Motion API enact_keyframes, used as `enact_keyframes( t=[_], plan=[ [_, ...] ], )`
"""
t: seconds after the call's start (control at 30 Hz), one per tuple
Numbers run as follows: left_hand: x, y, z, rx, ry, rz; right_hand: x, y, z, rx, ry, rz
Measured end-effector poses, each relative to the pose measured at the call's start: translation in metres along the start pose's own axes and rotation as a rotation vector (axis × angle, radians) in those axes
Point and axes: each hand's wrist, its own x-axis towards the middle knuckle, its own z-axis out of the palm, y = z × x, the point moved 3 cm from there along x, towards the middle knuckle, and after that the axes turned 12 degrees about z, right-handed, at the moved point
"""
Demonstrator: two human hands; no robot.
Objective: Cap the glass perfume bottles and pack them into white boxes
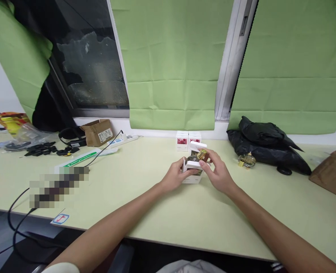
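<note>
Hands (175,175) (216,172) hold white box (192,171) and gold-capped bottle (202,155); labels unreadable.

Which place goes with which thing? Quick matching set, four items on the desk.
Things:
1. black bag
2. brown cardboard box
3. gold-capped bottle
4. power strip

Places:
A. in the right hand, over the open white box that the left hand holds
B. by the wall, right of the brown box
C. far left, under the window
D. right of the hands

Pairs: 1-D, 2-C, 3-A, 4-B
</note>
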Motion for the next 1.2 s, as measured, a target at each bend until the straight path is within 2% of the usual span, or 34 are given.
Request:
enact_keyframes(
  t=[0.17, 0.5, 0.67, 0.83, 1.2],
  plan=[
    [-0.002, -0.002, 0.001, -0.128, 0.015, -0.053, -0.004, -0.005, 0.0, 0.023, 0.07, -0.043],
    [-0.004, 0.006, 0.002, -0.197, 0.01, -0.031, 0.0, -0.007, 0.004, 0.032, -0.05, -0.11],
    [-0.004, -0.003, 0.001, -0.192, 0.015, -0.051, 0.003, -0.011, 0.002, 0.017, -0.104, -0.091],
    [-0.003, -0.011, 0.0, -0.153, -0.004, -0.05, 0.002, -0.017, 0.005, -0.045, -0.18, -0.14],
    [-0.004, -0.01, 0.004, -0.165, 0.003, -0.056, 0.006, -0.009, 0.004, -0.055, -0.142, -0.105]
  ],
)
